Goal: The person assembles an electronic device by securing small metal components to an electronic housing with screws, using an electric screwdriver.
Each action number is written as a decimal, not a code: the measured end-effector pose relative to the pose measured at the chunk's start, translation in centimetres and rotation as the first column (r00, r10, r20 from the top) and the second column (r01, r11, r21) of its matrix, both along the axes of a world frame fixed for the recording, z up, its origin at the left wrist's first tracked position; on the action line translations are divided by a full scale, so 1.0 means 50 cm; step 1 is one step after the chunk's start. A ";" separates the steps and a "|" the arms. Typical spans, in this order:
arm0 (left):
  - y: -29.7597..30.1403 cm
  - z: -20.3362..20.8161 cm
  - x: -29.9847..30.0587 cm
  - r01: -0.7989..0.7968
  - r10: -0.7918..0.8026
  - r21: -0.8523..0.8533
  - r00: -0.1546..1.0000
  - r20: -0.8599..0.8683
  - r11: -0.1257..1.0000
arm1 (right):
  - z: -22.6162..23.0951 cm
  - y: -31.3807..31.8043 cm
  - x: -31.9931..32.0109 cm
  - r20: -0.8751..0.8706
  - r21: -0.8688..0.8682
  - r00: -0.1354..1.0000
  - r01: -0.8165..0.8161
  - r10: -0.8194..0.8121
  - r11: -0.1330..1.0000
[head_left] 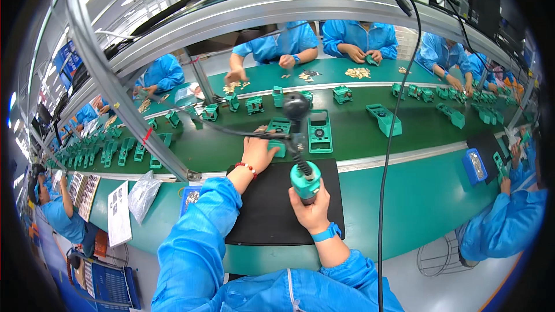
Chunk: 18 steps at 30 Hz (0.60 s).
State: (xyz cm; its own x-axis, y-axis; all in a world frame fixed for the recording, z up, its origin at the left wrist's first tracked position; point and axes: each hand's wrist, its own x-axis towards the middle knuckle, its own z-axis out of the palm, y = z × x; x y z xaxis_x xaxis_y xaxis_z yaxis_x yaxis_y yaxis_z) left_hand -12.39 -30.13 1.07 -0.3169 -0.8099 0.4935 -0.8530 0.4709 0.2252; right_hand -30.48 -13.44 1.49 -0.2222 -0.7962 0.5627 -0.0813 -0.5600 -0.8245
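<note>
Head view: assembly line
Left hand (pixel 258 153): pinned green housing (pixel 280 136) steady on conveyor
Right hand (pixel 312 211): grip wrapped round electric screwdriver (pixel 302 164), tip aimed at housing

right hand (pixel 312 211): grips teal screwdriver (pixel 304 180) | left hand (pixel 258 153): on green housing (pixel 280 133) | black mat (pixel 277 208)

A green workbench (pixel 399 208) carries a black mat (pixel 272 219) at its near edge, a blue tray (pixel 475 166) to the right, and a paper sheet (pixel 119 212) with a clear plastic bag (pixel 141 195) to the left. Beyond it a green conveyor belt (pixel 358 138) bears many green plastic housings (pixel 319 132), and the far bench (pixel 335 70) holds small piles of pale parts (pixel 358 73)
</note>
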 end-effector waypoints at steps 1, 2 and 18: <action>0.007 -0.013 -0.002 0.022 -0.022 -0.010 1.000 -0.016 1.000 | 0.005 0.001 -0.001 -0.036 -0.030 0.999 -0.010 0.009 1.000; 0.026 -0.011 -0.011 0.046 -0.045 -0.025 0.998 0.053 0.999 | 0.010 0.002 -0.001 -0.049 -0.061 0.999 -0.007 0.004 0.998; 0.298 0.002 0.532 -0.299 0.130 0.147 0.736 0.664 0.943 | 0.043 0.041 0.038 -0.175 -0.194 0.895 -0.441 0.411 0.876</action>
